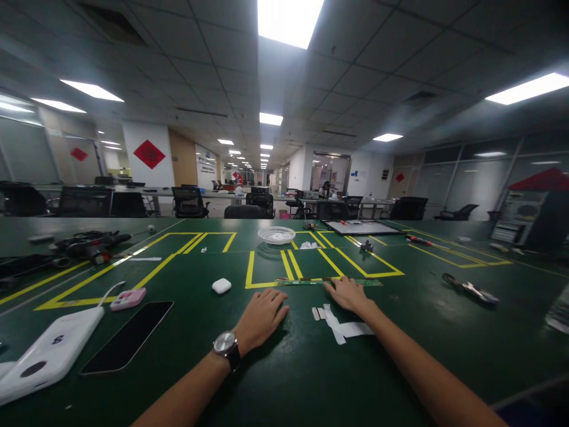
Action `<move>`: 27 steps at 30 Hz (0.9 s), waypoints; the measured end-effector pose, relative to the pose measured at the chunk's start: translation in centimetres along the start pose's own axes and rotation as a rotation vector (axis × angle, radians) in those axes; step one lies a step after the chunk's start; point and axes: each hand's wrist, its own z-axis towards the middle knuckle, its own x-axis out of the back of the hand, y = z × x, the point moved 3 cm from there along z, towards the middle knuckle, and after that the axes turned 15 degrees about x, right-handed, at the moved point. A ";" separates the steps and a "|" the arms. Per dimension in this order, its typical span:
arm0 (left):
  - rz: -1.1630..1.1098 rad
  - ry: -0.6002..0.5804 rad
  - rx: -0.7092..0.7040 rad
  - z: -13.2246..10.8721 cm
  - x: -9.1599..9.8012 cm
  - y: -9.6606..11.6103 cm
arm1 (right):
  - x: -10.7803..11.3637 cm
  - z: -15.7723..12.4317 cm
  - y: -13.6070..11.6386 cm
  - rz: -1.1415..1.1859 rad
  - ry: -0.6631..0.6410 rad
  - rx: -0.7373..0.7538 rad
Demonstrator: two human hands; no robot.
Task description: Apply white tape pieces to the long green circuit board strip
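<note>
strip, thin and green, lies on the table. our right hand reaches it, pinch unclear; our left hand, fingers apart, rests just short. we seem to be taking hold; a lift would call for fingertips under its edge.

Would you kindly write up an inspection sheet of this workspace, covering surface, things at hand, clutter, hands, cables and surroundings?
Surface: green table, marked with yellow tape.
Things at hand: thin green strip lying crosswise; white strips nearer the wearer.
Clutter: phone, white device, pink case and small white case on the left; white basket beyond the strip.
Hands: left hand rests on the table, fingers loosely spread; right hand reaches the green strip, grip unclear.
Cables: short white cord at the white device's far end.
Surroundings: office chairs, ceiling lights.
</note>
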 end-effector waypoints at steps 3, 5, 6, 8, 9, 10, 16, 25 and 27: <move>-0.021 0.035 0.003 0.3 0.5 -0.2 | -0.2 0.4 -2.6 0.118 0.014 0.285; -0.030 0.059 0.013 0.5 0.8 -0.4 | 0.0 -0.2 -4.8 0.246 0.016 0.540; -0.034 0.065 0.021 0.6 0.9 -0.5 | 0.1 -0.8 -5.9 0.308 0.006 0.650; -0.048 0.053 0.032 0.6 0.9 -0.5 | 0.4 -2.1 -7.6 0.406 -0.025 0.804; -0.054 0.031 0.027 0.6 0.7 -0.4 | 0.6 -2.7 -8.2 0.442 -0.033 0.858; -0.060 0.003 0.017 0.5 0.5 -0.2 | 0.8 -3.2 -8.6 0.472 -0.035 0.905; -0.034 -0.121 -0.027 -0.3 -1.2 1.3 | 2.3 -3.6 -6.0 0.552 0.095 0.825; 0.013 -0.172 0.025 -0.3 -2.2 1.4 | 1.3 -3.7 -4.6 0.391 -0.036 0.748; 0.003 -0.182 0.019 -0.4 -2.2 1.3 | 0.9 -3.6 -5.2 0.396 0.010 0.749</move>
